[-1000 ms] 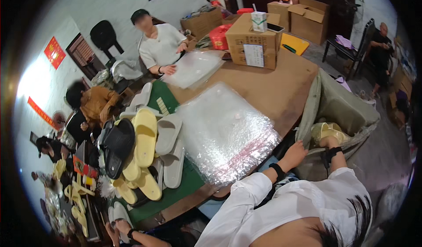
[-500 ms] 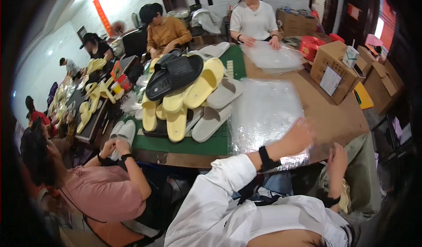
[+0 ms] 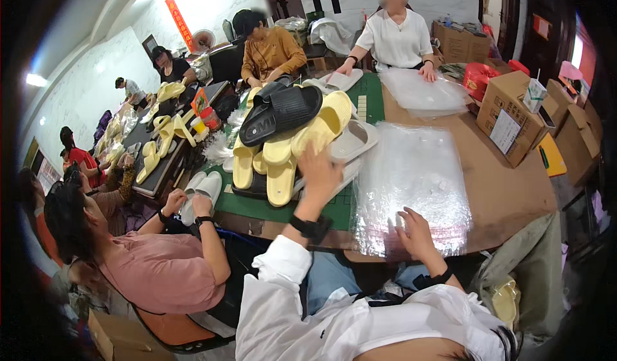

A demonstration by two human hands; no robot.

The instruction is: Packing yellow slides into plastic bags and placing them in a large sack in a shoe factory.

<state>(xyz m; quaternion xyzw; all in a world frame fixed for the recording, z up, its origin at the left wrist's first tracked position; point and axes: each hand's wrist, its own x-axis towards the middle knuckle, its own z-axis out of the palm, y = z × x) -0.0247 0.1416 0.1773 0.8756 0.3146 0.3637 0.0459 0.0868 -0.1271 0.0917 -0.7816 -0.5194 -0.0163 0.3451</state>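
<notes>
My left hand reaches up to the heap of slide slippers, fingers spread and somewhat blurred; I see nothing in it. Around it are a yellow slipper and a grey slipper, partly covered by the hand or its neighbours. On top of the heap lies a black slipper, over another yellow slipper. My right hand is over the near part of a stack of clear plastic bags, fingers apart and nothing held. Whether its fingertips touch the bags I cannot tell.
Across the table a person in white rests a hand on more plastic bags, the other on a pale slipper. A cardboard box stands right. At left, a person in pink handles grey slippers. Green matting lies under the heap.
My left hand has moved left from over the plastic bags to the slippers. My right hand has come from the table's edge to the bags. The view has shifted.
</notes>
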